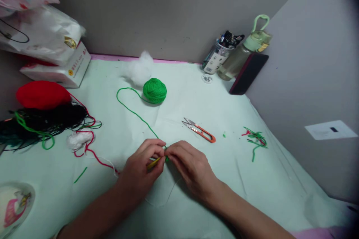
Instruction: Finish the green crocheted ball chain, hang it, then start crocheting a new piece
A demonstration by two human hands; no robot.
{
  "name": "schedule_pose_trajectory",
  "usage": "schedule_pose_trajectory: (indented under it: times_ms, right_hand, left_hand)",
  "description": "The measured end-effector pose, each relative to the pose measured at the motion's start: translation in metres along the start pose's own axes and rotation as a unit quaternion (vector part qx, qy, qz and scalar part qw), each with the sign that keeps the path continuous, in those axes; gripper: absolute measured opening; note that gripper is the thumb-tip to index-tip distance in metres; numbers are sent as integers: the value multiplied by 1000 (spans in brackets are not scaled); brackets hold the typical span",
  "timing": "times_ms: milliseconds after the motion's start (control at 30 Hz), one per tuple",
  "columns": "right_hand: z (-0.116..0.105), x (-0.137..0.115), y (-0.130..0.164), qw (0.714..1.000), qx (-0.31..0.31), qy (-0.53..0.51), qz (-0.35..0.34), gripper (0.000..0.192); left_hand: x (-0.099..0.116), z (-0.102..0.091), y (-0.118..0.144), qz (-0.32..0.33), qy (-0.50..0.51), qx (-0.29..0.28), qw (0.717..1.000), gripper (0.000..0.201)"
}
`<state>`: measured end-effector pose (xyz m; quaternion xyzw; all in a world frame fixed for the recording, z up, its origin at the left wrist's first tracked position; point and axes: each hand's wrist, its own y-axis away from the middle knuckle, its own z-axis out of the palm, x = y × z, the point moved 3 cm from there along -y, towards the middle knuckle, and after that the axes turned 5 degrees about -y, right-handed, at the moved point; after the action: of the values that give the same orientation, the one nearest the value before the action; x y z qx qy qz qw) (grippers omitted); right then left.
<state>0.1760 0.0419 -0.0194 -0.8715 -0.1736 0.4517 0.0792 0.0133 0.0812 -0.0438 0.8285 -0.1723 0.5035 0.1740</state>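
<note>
Near the front middle of the table, my two hands meet at the fingertips. My left hand [140, 166] is closed round a thin yellow crochet hook [153, 163], whose tip is hidden by the fingers. A small bit of green yarn work [167, 159] shows between the hands, pinched by my right hand [193, 164]; most of it is covered. From there a green strand runs back in a loop to the green yarn ball [155, 90]. A thin pale thread hangs below the hands. Orange-handled thread snips [199, 130] lie beyond my right hand, blades pointing left.
White stuffing [139, 69] sits behind the ball. At left are red yarn [43, 94], black yarn [60, 117] and white yarn [80, 140]. Green scraps [256, 139] lie right. A pen cup [217, 58], a bottle [234, 63] and a dark phone-like slab [249, 74] stand back right.
</note>
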Motion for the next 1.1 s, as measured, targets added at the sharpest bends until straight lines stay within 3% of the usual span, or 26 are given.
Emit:
schedule_pose_trajectory:
  times_ms: [233,500,667,867,1000,1100]
  right_hand:
    - [-3,-2,1,995,-2,-21,93,11]
    - [-8,-10,1,990,-61,20,124,17]
    - [-10,-3,2,985,-77,28,153,17]
    - [-9,6,1,975,-82,-48,200,15]
    - [-8,10,0,965,-64,-107,232,15]
    - [-7,13,0,958,-50,-144,241,16]
  left_hand:
    - [0,3,5,36,-57,5,998,12]
    - [-2,8,11,68,-120,-2,990,13]
    - [1,8,12,169,-245,25,954,16]
    - [11,4,11,312,-266,126,903,15]
    - [14,2,11,358,-278,162,876,11]
    - [14,1,11,360,-276,160,877,12]
